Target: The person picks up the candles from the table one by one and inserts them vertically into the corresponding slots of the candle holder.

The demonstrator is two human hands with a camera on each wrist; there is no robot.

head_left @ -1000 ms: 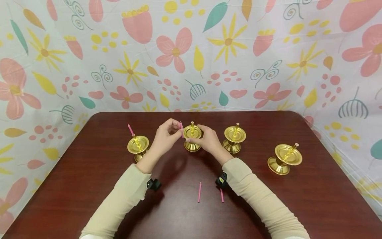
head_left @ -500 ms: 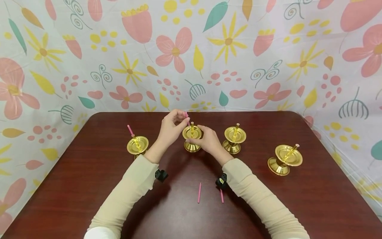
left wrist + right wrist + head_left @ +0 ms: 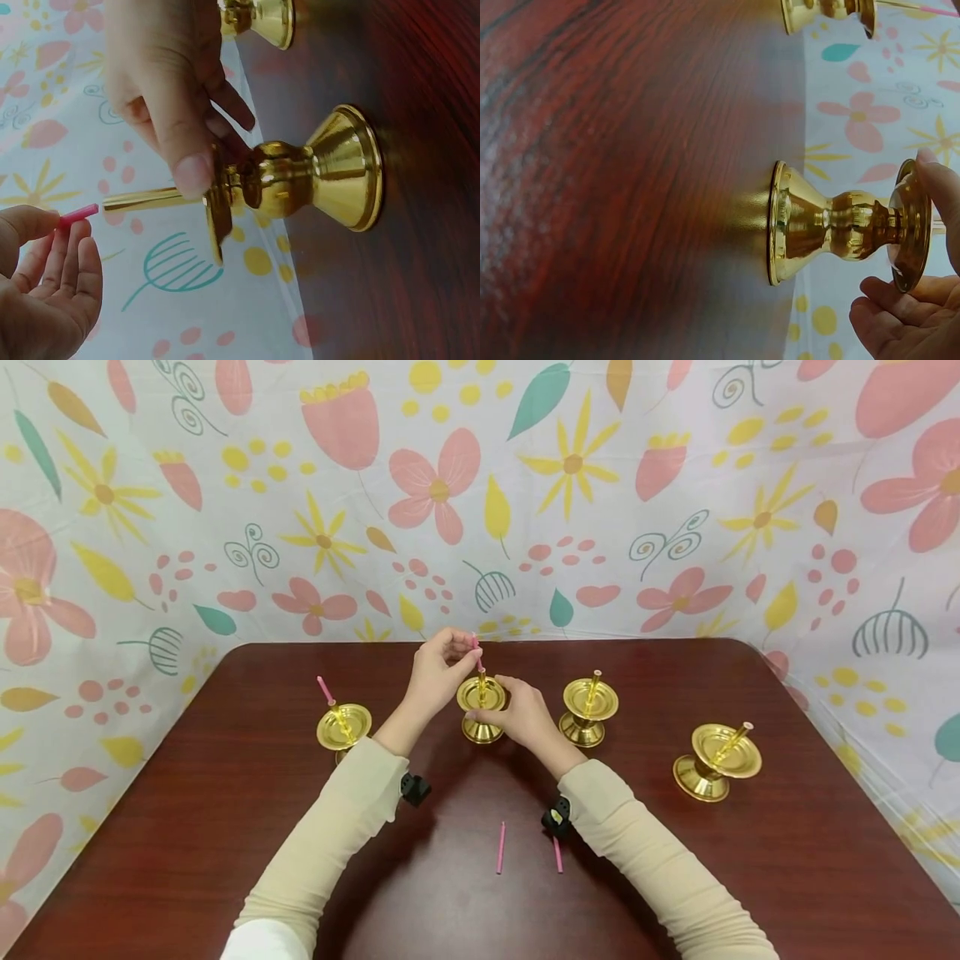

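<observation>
Between thumb and fingers, my left hand pinches a thin pink candle. The candle's lower end is right at the open top of the gold tube on a brass candle holder. In the left wrist view a small gap shows between candle and tube. My right hand grips the dish rim of that holder, thumb in front and fingers behind, as the right wrist view shows. The holder stands upright on the table. A second holder at the left carries a pink candle, tilted to the left.
Two more brass holders, one right of my hands and one farther right, have bare tubes. Two pink candles lie on the dark wooden table: one in front, another beside my right sleeve. A flowered cloth hangs behind.
My left hand has moved right and up, bringing the candle from beside the middle holder to over its tube. The right hand has stayed on the dish.
</observation>
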